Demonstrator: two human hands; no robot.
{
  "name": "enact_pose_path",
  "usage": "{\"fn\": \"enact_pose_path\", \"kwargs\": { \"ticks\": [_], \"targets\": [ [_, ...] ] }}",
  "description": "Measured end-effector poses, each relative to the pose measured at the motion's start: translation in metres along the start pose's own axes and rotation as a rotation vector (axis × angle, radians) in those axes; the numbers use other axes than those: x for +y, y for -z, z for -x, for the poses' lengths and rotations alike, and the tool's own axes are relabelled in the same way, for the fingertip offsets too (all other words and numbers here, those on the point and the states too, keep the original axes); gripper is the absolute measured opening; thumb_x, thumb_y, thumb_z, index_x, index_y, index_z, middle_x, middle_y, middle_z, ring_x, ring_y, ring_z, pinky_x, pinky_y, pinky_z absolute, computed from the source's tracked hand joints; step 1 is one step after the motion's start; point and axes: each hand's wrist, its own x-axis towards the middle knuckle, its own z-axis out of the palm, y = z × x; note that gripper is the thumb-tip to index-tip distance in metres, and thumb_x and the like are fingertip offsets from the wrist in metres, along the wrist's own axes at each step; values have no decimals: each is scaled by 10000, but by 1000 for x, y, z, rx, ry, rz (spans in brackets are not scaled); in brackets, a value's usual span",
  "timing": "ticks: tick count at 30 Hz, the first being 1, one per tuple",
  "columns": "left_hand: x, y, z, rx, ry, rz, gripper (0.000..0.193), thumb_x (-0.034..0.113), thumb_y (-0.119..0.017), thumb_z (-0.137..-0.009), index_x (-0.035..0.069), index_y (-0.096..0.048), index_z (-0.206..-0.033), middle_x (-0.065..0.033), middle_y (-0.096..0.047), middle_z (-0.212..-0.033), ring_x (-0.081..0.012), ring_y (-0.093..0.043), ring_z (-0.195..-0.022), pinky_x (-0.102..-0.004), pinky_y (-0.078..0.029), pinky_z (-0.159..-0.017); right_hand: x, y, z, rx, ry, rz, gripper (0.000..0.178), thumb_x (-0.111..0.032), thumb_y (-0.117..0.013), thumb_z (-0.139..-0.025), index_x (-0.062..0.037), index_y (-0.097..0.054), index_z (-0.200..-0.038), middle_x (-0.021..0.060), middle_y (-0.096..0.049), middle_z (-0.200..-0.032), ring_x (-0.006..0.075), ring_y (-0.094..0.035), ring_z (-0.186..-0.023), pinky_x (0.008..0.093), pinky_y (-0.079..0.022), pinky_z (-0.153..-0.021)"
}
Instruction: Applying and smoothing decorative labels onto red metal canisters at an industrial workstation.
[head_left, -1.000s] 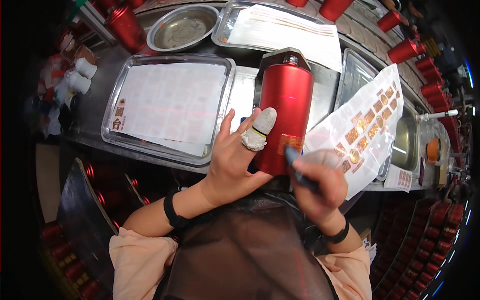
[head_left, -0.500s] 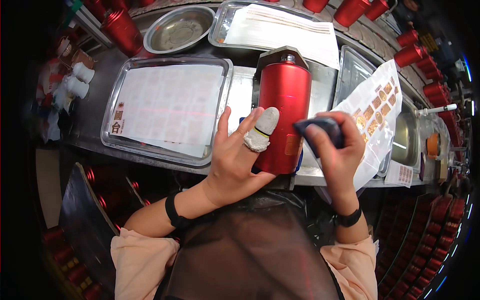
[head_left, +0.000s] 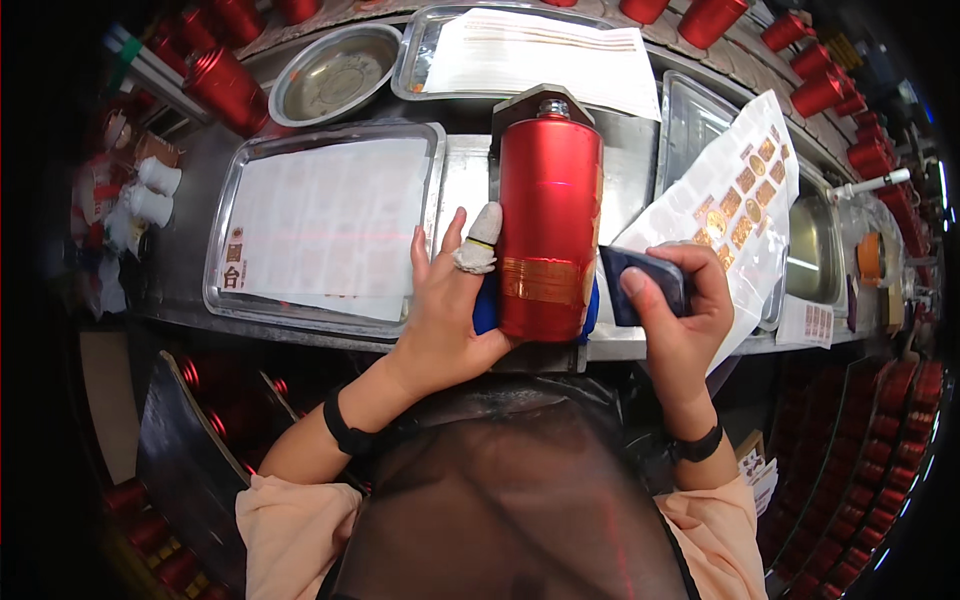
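Note:
A red bottle (head_left: 548, 220) with a metallic neck lies in front of me on a stand with blue padding (head_left: 486, 306). Low on it runs a gold decal band (head_left: 540, 283), and more gold shows along its right edge. My left hand (head_left: 445, 310) is at the bottle's left side, fingers spread, thumb by the base. A pale cover with a dark band wraps one finger, which touches or nearly touches the bottle. My right hand (head_left: 685, 320) grips a flat dark blue scraper (head_left: 645, 285) just right of the bottle, apart from it or barely touching.
At left, a metal tray (head_left: 213, 262) holds white sheets. Behind stand a round metal bowl (head_left: 285, 108) and another tray (head_left: 408, 70) with a sheet (head_left: 540, 60). A decal sheet with gold prints (head_left: 735, 215) lies over a tray at right. Several red bottles (head_left: 225, 92) surround the bench.
The bottle has turned, bringing the gold band to its front. My left hand has slid off its face to the left side. The scraper has drawn back slightly to the right.

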Motion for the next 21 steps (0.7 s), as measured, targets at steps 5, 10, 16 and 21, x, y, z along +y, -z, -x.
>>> {"fn": "enact_pose_path", "kwargs": {
  "ticks": [5, 10, 16, 21],
  "targets": [
    [19, 6, -6, 30, -58, 20, 1109, 368, -875, -698, -15, -262, -1539, -263, -317, -1564, -404, -255, -1485, -604, -46, -1173, 16, 2, 21, 99, -41, 33, 216, -38, -761, -827, -14, -607, -977, 45, -609, -919, 110, -575, -818, 246, -470, -741],
    [18, -3, -10, 61, -132, 13, 1090, 375, -878, -666, -4, -318, -1520, -293, -333, -1540, -432, -361, -1419, -671, -187, -1109, 20, -7, 47, -71, 371, 130, 260, 30, -762, -735, -37, -646, -958, 100, -623, -833, 251, -607, -700, 331, -494, -650],
    [11, 0, -4, 36, -114, 52, 1062, 286, -857, -689, -33, -283, -1524, -304, -308, -1550, -423, -358, -1423, -625, -204, -1138, 15, -3, 31, -159, 570, 118, 431, 57, -754, -598, -37, -703, -1016, 82, -654, -863, 265, -626, -715, 374, -508, -641],
    [8, 5, -3, -70, 23, 223, 1078, 277, -848, -704, -35, -240, -1537, -299, -319, -1542, -461, -347, -1407, -529, -212, -1182, 1, -8, 34, -230, 423, 32, 319, 27, -771, -655, -46, -709, -959, 101, -660, -810, 261, -631, -708, 332, -490, -642]
  ]
}}
